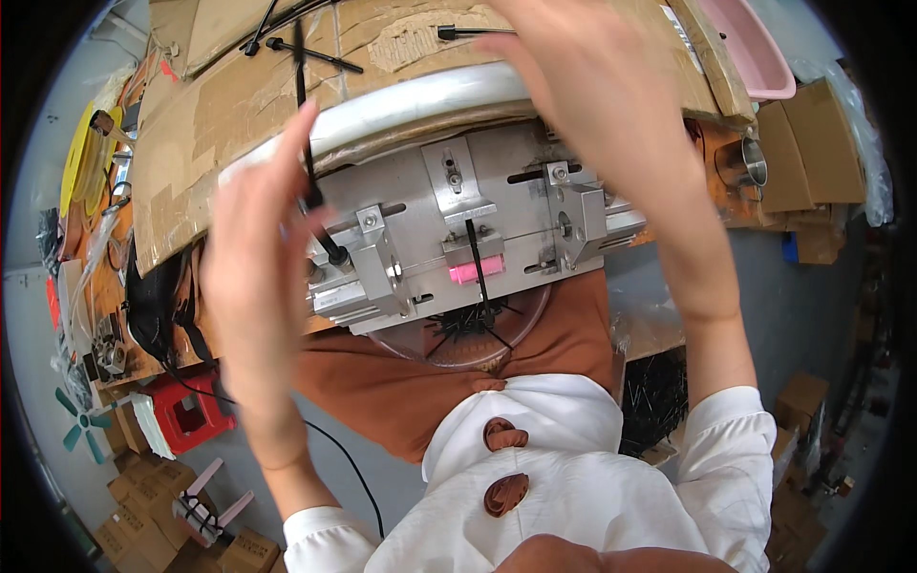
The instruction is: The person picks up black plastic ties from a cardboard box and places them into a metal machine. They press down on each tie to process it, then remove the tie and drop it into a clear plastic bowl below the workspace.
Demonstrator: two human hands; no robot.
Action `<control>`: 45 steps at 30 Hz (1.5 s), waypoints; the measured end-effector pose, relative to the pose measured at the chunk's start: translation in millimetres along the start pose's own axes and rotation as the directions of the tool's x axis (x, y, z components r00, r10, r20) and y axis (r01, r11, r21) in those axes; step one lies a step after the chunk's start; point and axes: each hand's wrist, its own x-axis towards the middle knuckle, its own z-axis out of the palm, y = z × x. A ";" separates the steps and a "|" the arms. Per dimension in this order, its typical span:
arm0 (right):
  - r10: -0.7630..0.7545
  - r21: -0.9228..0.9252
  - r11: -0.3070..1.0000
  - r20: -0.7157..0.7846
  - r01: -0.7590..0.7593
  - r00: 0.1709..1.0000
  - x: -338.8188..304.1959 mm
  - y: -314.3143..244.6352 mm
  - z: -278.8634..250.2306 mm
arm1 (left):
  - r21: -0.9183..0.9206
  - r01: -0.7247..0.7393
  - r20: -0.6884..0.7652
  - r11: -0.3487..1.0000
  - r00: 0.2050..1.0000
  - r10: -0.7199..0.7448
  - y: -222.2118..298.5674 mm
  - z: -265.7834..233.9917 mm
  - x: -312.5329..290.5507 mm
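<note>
Near to far from the left hand [253, 229]: we see its blurred fingers closed on a slender black rod [309, 158], which slants down toward the metal fixture [506, 205] just right of that hand. Should the pinch loosen or the rod tilt, we judge that its lower end could catch on the fixture's blocks; motion blur keeps us from telling whether the two touch.

Farther right of the left hand, another dark rod [480, 277] stands before a pink block [462, 275], above a clear bowl [394, 342] of black pieces; a careless sweep of the wrist could knock it in among them.

Beyond the fixture we find the right hand [602, 95], its fingertips near a headed black piece [468, 32]. We cannot tell whether they grip it; a hurried grasp could push it across the cardboard [215, 129].
</note>
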 end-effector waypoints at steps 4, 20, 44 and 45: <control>-0.029 0.128 0.992 0.125 0.013 0.992 43.8 21.6 33.7 | 0.072 -0.035 0.120 0.997 0.992 0.026 49.1 35.4 -74.9; 0.307 0.887 0.409 0.087 -0.214 0.948 -103.5 -40.1 -33.3 | 0.206 0.036 0.328 0.978 0.939 -0.104 68.6 81.4 -100.0; -0.060 0.262 0.958 -0.217 0.117 0.974 -12.8 -9.7 7.9 | -0.060 -0.114 0.323 0.992 0.938 0.127 -59.2 -28.4 54.5; 0.001 0.070 0.998 -0.116 0.007 0.993 14.9 8.3 25.7 | -0.031 -0.110 0.246 0.993 0.963 0.114 -49.9 -25.9 49.1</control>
